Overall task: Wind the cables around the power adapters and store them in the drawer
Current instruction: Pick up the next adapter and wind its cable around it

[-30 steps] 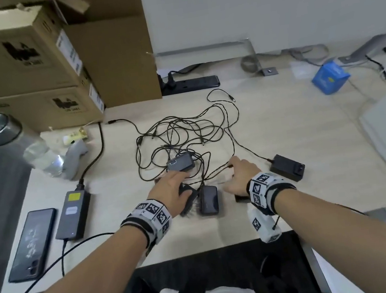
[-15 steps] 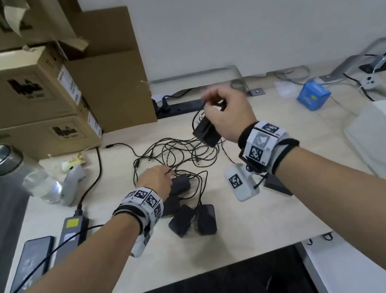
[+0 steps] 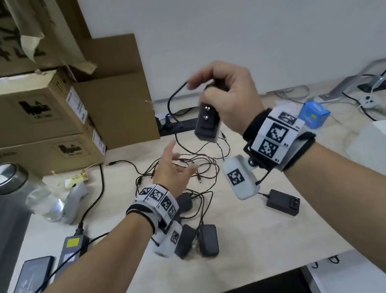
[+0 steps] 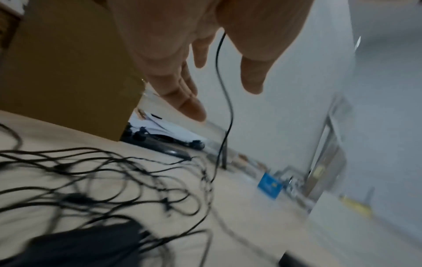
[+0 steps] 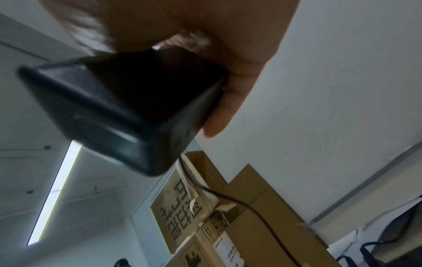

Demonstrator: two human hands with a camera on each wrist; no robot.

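My right hand (image 3: 225,92) grips a black power adapter (image 3: 206,122) (image 5: 128,115) high above the desk, plug pins facing me. Its thin black cable (image 3: 174,124) (image 4: 224,101) loops out to the left and hangs down into a tangle of cables (image 3: 190,166) (image 4: 102,180) on the desk. My left hand (image 3: 173,171) (image 4: 194,72) hovers over the tangle with fingers spread, holding nothing. Two black adapters (image 3: 197,240) lie by my left wrist, another (image 3: 185,203) sits partly behind it, and one more (image 3: 283,202) lies to the right.
Cardboard boxes (image 3: 24,120) are stacked at the left rear beside a power strip (image 3: 179,126). A water bottle (image 3: 19,188), a laptop charger (image 3: 71,248) and a phone (image 3: 25,286) sit along the left edge. A blue box (image 3: 314,114) and white items (image 3: 385,144) are on the right.
My right hand has picked an adapter off the desk and raised it, trailing its cable. My left hand left the adapters and lifted over the tangle, fingers spread.
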